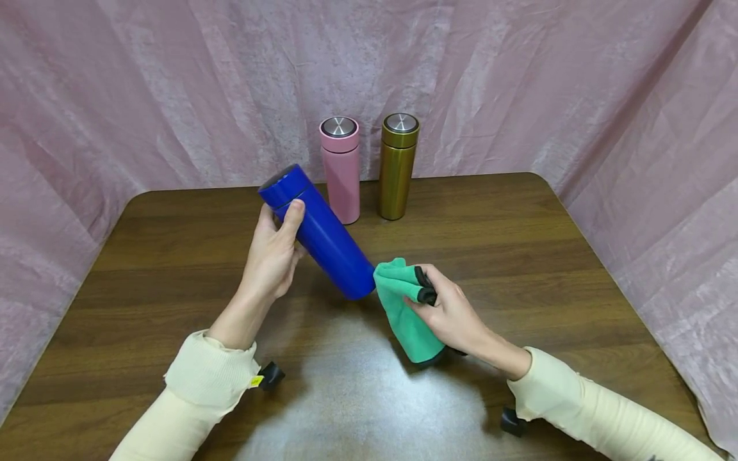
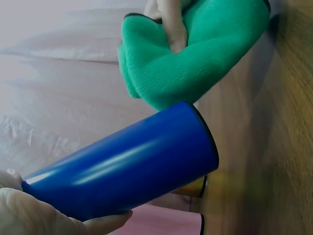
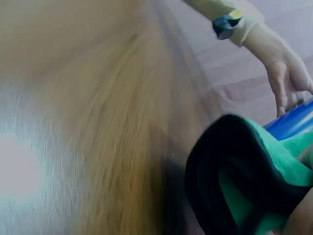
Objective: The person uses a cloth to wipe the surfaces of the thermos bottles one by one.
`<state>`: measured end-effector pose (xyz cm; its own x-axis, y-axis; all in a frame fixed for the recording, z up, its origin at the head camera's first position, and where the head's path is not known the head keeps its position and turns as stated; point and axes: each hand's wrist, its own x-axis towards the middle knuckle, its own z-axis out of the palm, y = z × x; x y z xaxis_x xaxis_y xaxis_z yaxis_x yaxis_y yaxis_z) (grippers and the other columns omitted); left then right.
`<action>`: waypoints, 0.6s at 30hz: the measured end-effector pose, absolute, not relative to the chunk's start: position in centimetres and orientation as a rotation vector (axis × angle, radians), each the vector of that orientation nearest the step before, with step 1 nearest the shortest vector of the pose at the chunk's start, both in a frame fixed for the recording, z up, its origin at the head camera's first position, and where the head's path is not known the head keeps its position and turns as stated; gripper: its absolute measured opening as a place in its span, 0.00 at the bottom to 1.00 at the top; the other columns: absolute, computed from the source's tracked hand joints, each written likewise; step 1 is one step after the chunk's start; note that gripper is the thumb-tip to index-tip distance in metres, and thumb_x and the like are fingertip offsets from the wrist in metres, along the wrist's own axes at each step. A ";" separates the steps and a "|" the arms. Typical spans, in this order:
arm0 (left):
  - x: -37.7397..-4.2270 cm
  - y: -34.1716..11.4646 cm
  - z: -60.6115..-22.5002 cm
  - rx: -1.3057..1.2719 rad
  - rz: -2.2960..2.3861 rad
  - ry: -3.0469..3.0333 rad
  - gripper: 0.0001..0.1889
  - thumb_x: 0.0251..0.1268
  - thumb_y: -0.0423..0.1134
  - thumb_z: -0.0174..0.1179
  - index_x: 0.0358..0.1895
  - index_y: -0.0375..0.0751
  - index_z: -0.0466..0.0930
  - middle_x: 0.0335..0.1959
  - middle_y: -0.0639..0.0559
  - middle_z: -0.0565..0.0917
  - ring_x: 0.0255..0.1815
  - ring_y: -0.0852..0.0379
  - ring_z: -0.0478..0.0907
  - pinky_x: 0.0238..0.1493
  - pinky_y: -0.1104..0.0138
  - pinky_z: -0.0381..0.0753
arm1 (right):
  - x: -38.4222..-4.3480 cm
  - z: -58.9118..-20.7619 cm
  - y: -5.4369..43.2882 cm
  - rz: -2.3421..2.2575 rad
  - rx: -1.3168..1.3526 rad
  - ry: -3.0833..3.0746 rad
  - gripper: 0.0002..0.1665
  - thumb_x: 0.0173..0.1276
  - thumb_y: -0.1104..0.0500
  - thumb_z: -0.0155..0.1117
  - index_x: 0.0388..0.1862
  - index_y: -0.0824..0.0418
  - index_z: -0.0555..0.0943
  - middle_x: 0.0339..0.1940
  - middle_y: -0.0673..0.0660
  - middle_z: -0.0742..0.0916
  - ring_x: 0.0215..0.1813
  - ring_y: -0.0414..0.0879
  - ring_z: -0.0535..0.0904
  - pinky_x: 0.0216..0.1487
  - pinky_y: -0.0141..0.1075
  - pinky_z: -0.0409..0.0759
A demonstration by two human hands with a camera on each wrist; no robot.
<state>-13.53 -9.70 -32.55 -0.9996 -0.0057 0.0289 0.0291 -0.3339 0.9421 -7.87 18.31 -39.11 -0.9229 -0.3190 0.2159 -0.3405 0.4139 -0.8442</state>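
Note:
A blue thermos bottle (image 1: 331,240) is held tilted above the table, its lid end up to the left and its base down to the right. My left hand (image 1: 273,253) grips it near the lid, thumb across the front. In my right hand (image 1: 452,310) is a green cloth (image 1: 406,314) with black edging, folded and pinched between thumb and fingers. The cloth is right beside the bottle's base; in the left wrist view the green cloth (image 2: 195,58) appears at the blue bottle's (image 2: 127,161) lower end. Whether they touch is hard to tell.
A pink thermos bottle (image 1: 341,173) and a gold thermos bottle (image 1: 398,169) stand upright near the back edge of the brown wooden table (image 1: 536,256). Pink curtains (image 1: 230,83) hang behind and at the sides.

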 end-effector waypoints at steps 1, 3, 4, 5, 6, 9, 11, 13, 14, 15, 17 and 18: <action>-13.4 -9.6 -32.5 -0.028 -2.551 -1.787 0.29 0.81 0.49 0.53 0.75 0.46 0.54 0.66 0.42 0.71 0.65 0.45 0.75 0.66 0.44 0.75 | -7.9 -39.1 18.2 1.664 0.571 -2.628 0.25 0.69 0.69 0.70 0.63 0.63 0.76 0.60 0.59 0.86 0.61 0.51 0.82 0.58 0.46 0.82; -13.2 -9.5 -32.5 -0.023 -2.557 -1.760 0.28 0.81 0.49 0.52 0.75 0.46 0.54 0.66 0.43 0.71 0.64 0.45 0.75 0.66 0.43 0.74 | -7.9 -39.0 18.0 1.814 0.486 -2.633 0.26 0.70 0.67 0.70 0.65 0.65 0.74 0.62 0.62 0.84 0.62 0.53 0.80 0.59 0.45 0.81; -13.2 -9.5 -32.5 -0.021 -2.561 -1.745 0.27 0.82 0.49 0.52 0.74 0.46 0.54 0.65 0.43 0.71 0.64 0.45 0.75 0.66 0.43 0.74 | -7.9 -39.0 17.9 1.879 0.450 -2.633 0.27 0.70 0.67 0.70 0.65 0.67 0.72 0.63 0.63 0.83 0.63 0.54 0.80 0.59 0.44 0.82; -13.1 -9.4 -32.5 -0.018 -2.564 -1.732 0.27 0.82 0.49 0.51 0.74 0.47 0.54 0.65 0.43 0.71 0.63 0.45 0.75 0.66 0.43 0.75 | -7.8 -39.1 17.8 1.925 0.413 -2.634 0.28 0.70 0.67 0.70 0.66 0.68 0.71 0.63 0.65 0.83 0.62 0.55 0.81 0.58 0.44 0.82; -13.0 -9.4 -32.5 -0.016 -2.565 -1.724 0.27 0.82 0.49 0.51 0.74 0.47 0.54 0.65 0.43 0.70 0.63 0.45 0.75 0.66 0.43 0.74 | -7.8 -39.1 17.7 1.971 0.378 -2.630 0.29 0.70 0.67 0.70 0.67 0.70 0.71 0.62 0.66 0.83 0.61 0.56 0.81 0.58 0.44 0.82; -12.8 -9.4 -32.5 -0.011 -2.568 -1.692 0.28 0.82 0.50 0.50 0.75 0.47 0.53 0.65 0.43 0.70 0.63 0.44 0.75 0.66 0.43 0.74 | -7.7 -39.1 17.3 2.121 0.282 -2.577 0.33 0.69 0.69 0.70 0.69 0.71 0.69 0.64 0.67 0.82 0.62 0.57 0.80 0.59 0.44 0.82; -12.7 -9.4 -32.5 -0.011 -2.568 -1.673 0.29 0.82 0.51 0.49 0.76 0.47 0.51 0.66 0.43 0.69 0.64 0.44 0.74 0.67 0.43 0.73 | -7.6 -39.2 17.0 2.254 0.233 -2.498 0.36 0.69 0.70 0.69 0.73 0.69 0.67 0.68 0.66 0.80 0.65 0.56 0.78 0.62 0.44 0.80; -12.6 -9.5 -32.4 -0.018 -2.575 -1.646 0.30 0.82 0.52 0.48 0.77 0.48 0.51 0.66 0.43 0.68 0.65 0.44 0.74 0.67 0.42 0.72 | -7.5 -39.2 16.7 2.390 0.204 -2.394 0.38 0.69 0.71 0.68 0.77 0.66 0.66 0.72 0.62 0.78 0.70 0.54 0.75 0.67 0.43 0.77; -12.5 -9.5 -32.4 -0.021 -2.583 -1.633 0.30 0.82 0.53 0.48 0.77 0.49 0.50 0.67 0.44 0.68 0.65 0.44 0.73 0.67 0.43 0.72 | -7.5 -39.2 16.5 2.445 0.196 -2.344 0.40 0.69 0.72 0.67 0.78 0.65 0.65 0.74 0.60 0.76 0.72 0.53 0.73 0.69 0.42 0.75; -12.5 -9.5 -32.4 -0.024 -2.590 -1.620 0.30 0.82 0.53 0.48 0.77 0.50 0.51 0.66 0.44 0.69 0.65 0.44 0.74 0.66 0.43 0.73 | -7.5 -39.2 16.4 2.496 0.185 -2.291 0.40 0.70 0.73 0.67 0.79 0.64 0.65 0.75 0.58 0.75 0.74 0.51 0.71 0.71 0.40 0.72; -12.4 -9.5 -32.4 -0.022 -2.607 -1.605 0.29 0.82 0.54 0.47 0.76 0.52 0.52 0.65 0.45 0.70 0.63 0.44 0.75 0.65 0.46 0.74 | -7.4 -39.1 16.2 2.527 0.165 -2.233 0.40 0.69 0.73 0.67 0.78 0.63 0.66 0.75 0.56 0.75 0.75 0.49 0.70 0.72 0.38 0.70; -12.3 -9.5 -32.4 -0.016 -2.622 -1.593 0.28 0.82 0.55 0.47 0.76 0.52 0.52 0.64 0.45 0.71 0.62 0.45 0.75 0.64 0.48 0.75 | -7.4 -39.1 16.2 2.529 0.152 -2.216 0.39 0.69 0.74 0.67 0.77 0.64 0.67 0.75 0.56 0.76 0.75 0.48 0.70 0.72 0.37 0.70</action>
<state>-12.34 -9.47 -32.43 -0.9972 -0.0577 0.0472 0.0684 -0.4590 0.8858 -7.37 16.16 -39.13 -0.9709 -0.2260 -0.0795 0.1084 -0.1186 -0.9870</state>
